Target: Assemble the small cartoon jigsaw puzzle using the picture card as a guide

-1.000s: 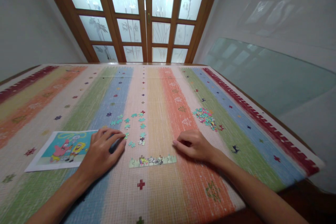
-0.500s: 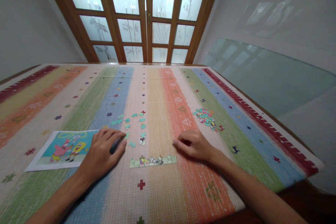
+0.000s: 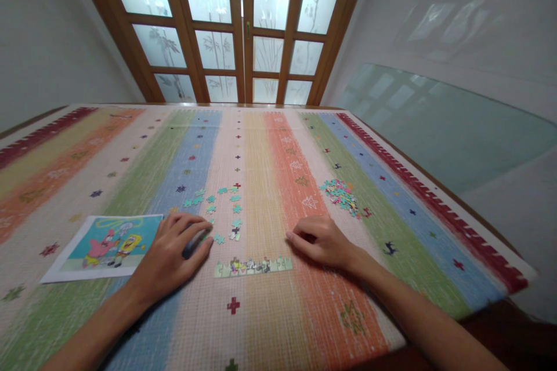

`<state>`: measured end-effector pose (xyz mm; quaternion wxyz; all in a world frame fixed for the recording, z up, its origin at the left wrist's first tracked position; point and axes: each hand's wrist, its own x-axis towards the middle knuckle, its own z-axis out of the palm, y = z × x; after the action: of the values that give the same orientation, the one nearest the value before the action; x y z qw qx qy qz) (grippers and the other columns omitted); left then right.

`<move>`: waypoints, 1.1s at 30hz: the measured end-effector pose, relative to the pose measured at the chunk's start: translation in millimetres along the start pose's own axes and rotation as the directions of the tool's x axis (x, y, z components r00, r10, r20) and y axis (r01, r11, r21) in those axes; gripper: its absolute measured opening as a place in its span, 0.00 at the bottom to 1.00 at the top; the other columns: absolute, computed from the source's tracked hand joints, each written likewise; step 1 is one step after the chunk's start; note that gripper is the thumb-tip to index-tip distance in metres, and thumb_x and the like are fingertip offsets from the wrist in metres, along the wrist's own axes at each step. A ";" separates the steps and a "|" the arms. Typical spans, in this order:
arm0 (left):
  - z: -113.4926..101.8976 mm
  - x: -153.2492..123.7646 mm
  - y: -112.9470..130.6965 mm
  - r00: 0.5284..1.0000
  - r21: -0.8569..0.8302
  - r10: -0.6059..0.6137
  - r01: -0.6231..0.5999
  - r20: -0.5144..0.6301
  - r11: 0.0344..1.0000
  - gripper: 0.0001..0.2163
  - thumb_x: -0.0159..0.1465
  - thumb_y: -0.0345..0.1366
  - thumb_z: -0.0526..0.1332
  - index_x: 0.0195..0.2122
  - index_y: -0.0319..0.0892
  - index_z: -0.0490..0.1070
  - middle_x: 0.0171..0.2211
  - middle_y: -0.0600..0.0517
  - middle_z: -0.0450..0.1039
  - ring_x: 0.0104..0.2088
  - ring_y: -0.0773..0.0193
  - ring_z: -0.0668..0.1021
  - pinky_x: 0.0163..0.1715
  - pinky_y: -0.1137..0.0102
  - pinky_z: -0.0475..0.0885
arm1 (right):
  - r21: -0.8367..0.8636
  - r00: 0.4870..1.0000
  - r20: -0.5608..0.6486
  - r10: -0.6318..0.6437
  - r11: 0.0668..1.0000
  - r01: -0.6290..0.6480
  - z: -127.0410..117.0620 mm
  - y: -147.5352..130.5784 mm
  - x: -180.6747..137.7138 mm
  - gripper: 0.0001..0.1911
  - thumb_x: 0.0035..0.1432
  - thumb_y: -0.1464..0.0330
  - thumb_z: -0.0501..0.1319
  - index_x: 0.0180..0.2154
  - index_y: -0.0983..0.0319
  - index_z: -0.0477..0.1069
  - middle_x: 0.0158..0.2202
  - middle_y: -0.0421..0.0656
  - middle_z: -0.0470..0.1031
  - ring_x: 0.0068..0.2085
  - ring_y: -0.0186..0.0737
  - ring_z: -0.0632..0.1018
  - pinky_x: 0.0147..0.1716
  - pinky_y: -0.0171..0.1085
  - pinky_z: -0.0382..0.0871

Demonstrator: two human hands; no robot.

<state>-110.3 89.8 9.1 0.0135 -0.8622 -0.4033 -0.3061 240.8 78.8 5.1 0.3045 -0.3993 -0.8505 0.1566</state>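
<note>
My left hand [image 3: 178, 246] rests on the tablecloth with fingers bent, thumb and forefinger apart. Its fingertips are at a teal jigsaw piece [image 3: 210, 222], partly covered by them. Close by, several loose teal pieces [image 3: 219, 239] lie spread out in the middle. Below them is a joined strip of jigsaw pieces [image 3: 253, 267], pale green with small figures. My right hand [image 3: 319, 240] lies to the right of the strip, fingers curled in, with no object showing in it. Beside my left wrist is a printed cartoon picture [image 3: 108, 243], its right edge overlapped by the hand.
A heap of mixed jigsaw pieces [image 3: 340, 196] lies beyond my right hand. The striped tablecloth [image 3: 261, 151] covers the table. Wooden doors with frosted panes [image 3: 213, 49] stand behind the far edge, and a glass panel [image 3: 439, 127] leans by the right wall.
My left hand has shifted slightly to the right, its fingertips now covering more of the nearest teal piece. My right hand has stayed in place.
</note>
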 end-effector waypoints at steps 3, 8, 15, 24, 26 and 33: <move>-1.1 1.3 5.2 0.998 -0.043 0.057 -0.056 0.020 0.998 0.08 0.70 0.39 0.60 0.46 0.46 0.77 0.44 0.47 0.78 0.45 0.53 0.77 0.50 0.56 0.72 | -0.012 1.000 0.004 0.001 1.000 -0.001 0.6 0.7 -0.3 0.19 0.67 0.65 0.58 0.23 0.60 0.64 0.19 0.37 0.65 0.22 0.31 0.64 0.25 0.36 0.54; -0.2 1.2 7.8 0.996 -0.056 0.065 -0.062 0.055 0.997 0.10 0.69 0.38 0.60 0.47 0.46 0.78 0.45 0.47 0.79 0.46 0.53 0.78 0.47 0.57 0.74 | -0.029 1.000 0.030 -0.004 1.000 0.005 1.5 0.7 -0.2 0.19 0.68 0.64 0.56 0.23 0.60 0.64 0.19 0.37 0.65 0.22 0.31 0.64 0.25 0.36 0.55; 1.0 0.1 5.2 0.994 -0.069 0.078 -0.073 0.071 0.995 0.09 0.70 0.37 0.58 0.45 0.45 0.77 0.43 0.47 0.79 0.45 0.54 0.78 0.47 0.58 0.74 | -0.030 1.000 0.014 -0.008 1.000 0.009 -0.3 -0.6 0.2 0.19 0.67 0.65 0.57 0.22 0.60 0.65 0.19 0.37 0.65 0.22 0.31 0.64 0.25 0.35 0.55; -11.4 -0.4 -7.2 0.999 0.037 0.006 -0.007 0.042 0.999 0.16 0.65 0.41 0.61 0.53 0.46 0.72 0.47 0.46 0.78 0.48 0.48 0.77 0.50 0.52 0.72 | -0.044 1.000 0.024 0.002 0.999 -0.001 -1.1 -0.8 0.4 0.20 0.68 0.64 0.56 0.22 0.60 0.64 0.19 0.37 0.64 0.22 0.31 0.64 0.25 0.36 0.54; -15.6 -0.8 -12.2 0.999 0.051 -0.016 0.014 0.047 0.999 0.18 0.64 0.43 0.62 0.54 0.47 0.72 0.47 0.46 0.78 0.48 0.47 0.77 0.50 0.51 0.72 | -0.046 1.000 0.027 -0.003 0.999 0.004 -1.2 -0.8 0.2 0.20 0.68 0.64 0.56 0.22 0.60 0.64 0.19 0.37 0.64 0.22 0.31 0.64 0.25 0.36 0.54; -20.0 -0.4 -20.0 0.999 0.048 -0.015 0.012 0.044 0.999 0.14 0.64 0.44 0.61 0.50 0.49 0.74 0.45 0.46 0.79 0.46 0.46 0.77 0.49 0.49 0.72 | -0.046 1.000 0.017 -0.016 0.999 0.017 -1.3 -1.0 0.9 0.20 0.68 0.65 0.57 0.22 0.61 0.64 0.19 0.37 0.65 0.22 0.31 0.63 0.25 0.36 0.54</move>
<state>-134.9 97.6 20.7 0.0228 -0.8655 -0.4165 -0.2772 240.6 78.9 7.0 0.2894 -0.3978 -0.8597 0.1378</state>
